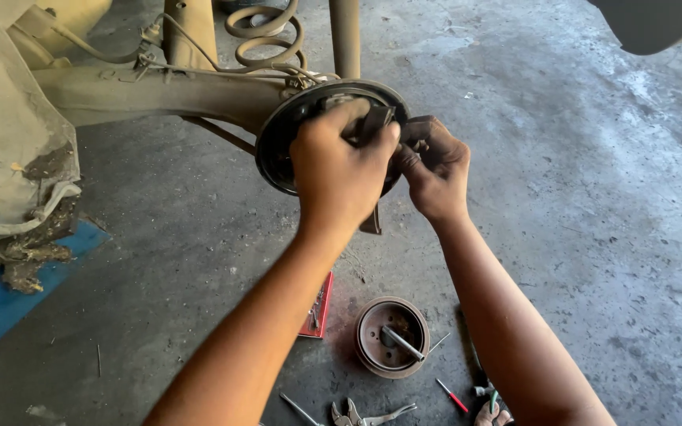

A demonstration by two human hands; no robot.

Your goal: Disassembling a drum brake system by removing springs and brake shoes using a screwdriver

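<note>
From the head view, the left hand (341, 170) was curled tight around a dark curved brake shoe (374, 126), pressing it against the round backing plate (274, 146) at the end of the axle arm (159, 91). The right hand (436, 170) pinched the shoe's other edge, fingers closed on it. It looked like a fitting step, one calling for steady alignment against the plate.

Below on the concrete floor (593, 237) lay the rusty brake drum (392, 337), pliers (372, 414), a red-handled screwdriver (453, 397) and a red tray (319, 308). A coil spring (266, 35) crowded the space behind.
</note>
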